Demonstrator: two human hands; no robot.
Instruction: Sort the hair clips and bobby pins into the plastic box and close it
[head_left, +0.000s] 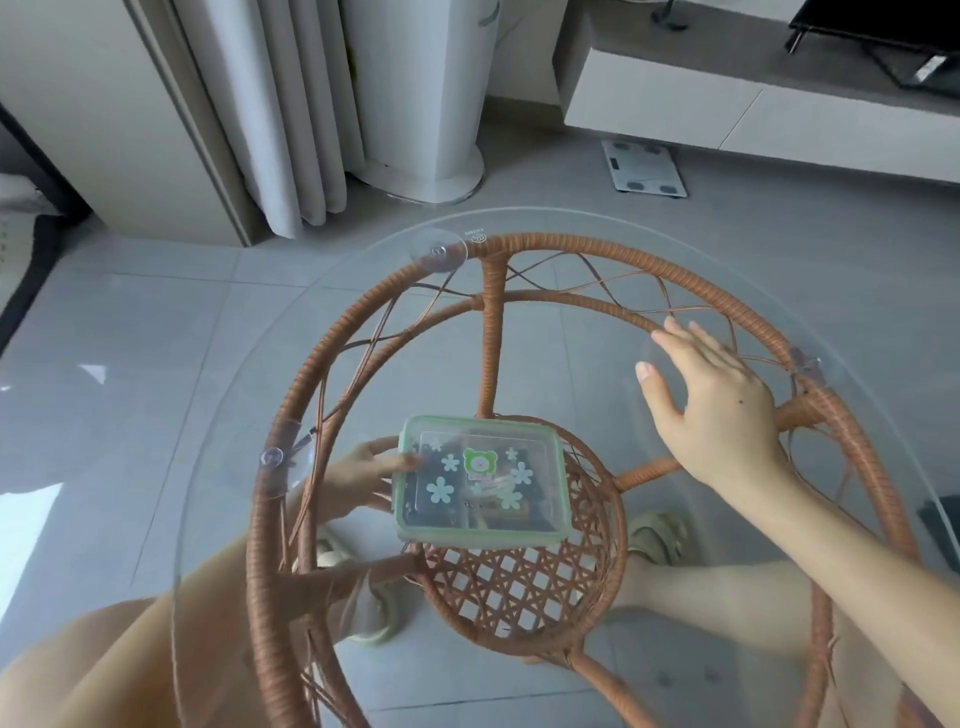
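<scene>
The plastic box (480, 480) has a green rim and a clear lid with flower and bear stickers, and the lid is on. Dark hair clips and bobby pins (498, 506) show through the lid. The box is below the glass tabletop, over the woven lower shelf (519, 592). My left hand (363, 480) reaches in under the rattan ring and grips the box's left side. My right hand (711, 400) lies flat on the glass at the right, fingers spread, holding nothing.
The round glass top (208, 467) rests on a rattan frame (597, 247) with suction cups. Feet in sandals (657, 535) show through the glass. A white scale (644, 169), a curtain and a low cabinet stand beyond the table.
</scene>
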